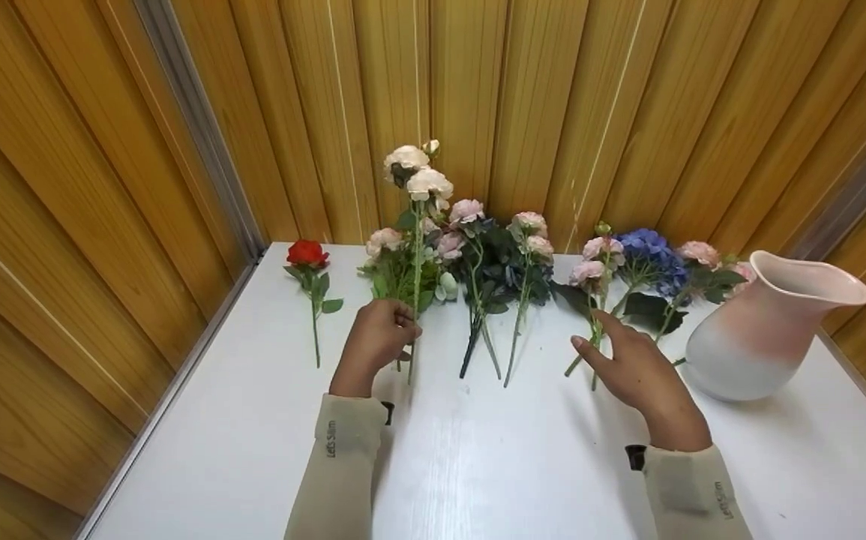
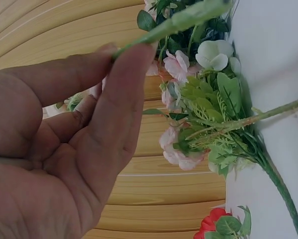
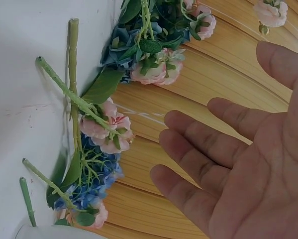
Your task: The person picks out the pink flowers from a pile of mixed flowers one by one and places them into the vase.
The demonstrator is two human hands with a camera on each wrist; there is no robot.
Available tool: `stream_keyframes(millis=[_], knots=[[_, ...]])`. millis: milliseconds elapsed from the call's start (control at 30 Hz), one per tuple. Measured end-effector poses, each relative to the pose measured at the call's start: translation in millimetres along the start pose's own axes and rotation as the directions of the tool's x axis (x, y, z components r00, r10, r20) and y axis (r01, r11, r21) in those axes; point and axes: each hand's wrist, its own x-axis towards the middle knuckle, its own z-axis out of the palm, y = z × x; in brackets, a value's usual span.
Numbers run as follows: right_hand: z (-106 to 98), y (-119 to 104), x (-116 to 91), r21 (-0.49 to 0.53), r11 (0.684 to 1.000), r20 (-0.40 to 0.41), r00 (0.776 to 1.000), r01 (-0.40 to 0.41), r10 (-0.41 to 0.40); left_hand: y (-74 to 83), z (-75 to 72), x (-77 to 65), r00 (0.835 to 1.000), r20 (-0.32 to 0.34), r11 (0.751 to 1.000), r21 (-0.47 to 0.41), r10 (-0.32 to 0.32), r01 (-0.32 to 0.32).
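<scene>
My left hand (image 1: pixel 382 336) pinches the green stem of a cream-white rose spray (image 1: pixel 427 184) between thumb and fingertips, holding it upright above the table. The stem (image 2: pixel 183 21) crosses the top of the left wrist view. My right hand (image 1: pixel 631 367) hovers with fingers spread and nothing in them, as its palm (image 3: pixel 268 159) shows in the right wrist view. Nearest to it are a pink rose spray (image 1: pixel 588 271) and a blue hydrangea (image 1: pixel 646 255) on the table. A pink-and-white vase (image 1: pixel 759 337) stands to its right.
A red rose (image 1: pixel 307 253) lies at the left of the white table (image 1: pixel 462 465). Pink sprays (image 1: pixel 530 225) and dark blue-green flowers (image 1: pixel 507 262) lie along the back edge, beside a leafy pink bunch (image 2: pixel 208 119). Wood-patterned panels (image 1: pixel 537 105) rise behind.
</scene>
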Motion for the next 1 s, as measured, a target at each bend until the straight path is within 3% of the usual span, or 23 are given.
stream_keyframes(millis=[567, 1000], knots=[[-1, 0, -3, 0.012, 1.0, 0.002, 1.0, -0.005, 0.005, 11.5, 16.4, -5.2, 0.995, 0.042, 0.995, 0.029, 0.092, -0.093], [-1, -3, -2, 0.039, 0.999, -0.019, 1.0, 0.006, -0.005, 18.6, 33.8, -9.6, 0.975, 0.09, 0.969, 0.126, 0.205, -0.215]])
